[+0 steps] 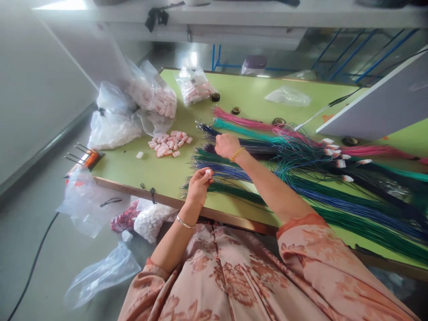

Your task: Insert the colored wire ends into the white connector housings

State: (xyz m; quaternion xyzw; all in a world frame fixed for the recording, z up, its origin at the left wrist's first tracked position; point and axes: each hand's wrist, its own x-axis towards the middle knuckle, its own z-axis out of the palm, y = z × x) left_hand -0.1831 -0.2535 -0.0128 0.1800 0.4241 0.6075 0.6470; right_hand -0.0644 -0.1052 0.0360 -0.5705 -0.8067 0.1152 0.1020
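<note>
My left hand, near the table's front edge, pinches a small white plastic connector between thumb and fingers. Farther forward, my right hand is closed over the dark blue wires and black wires; its fingertips are hidden, so what they grip does not show. Around my hands lie bundles of pink wires, teal wires, blue wires and green wires, their tips pointing left. Several connectors sit on the wires at the right.
A pile of white and orange connectors lies left on the green table. Behind it stand clear bags of parts. Tape rolls sit beyond the wires. A white panel rises at the right. Bags hang below the front edge.
</note>
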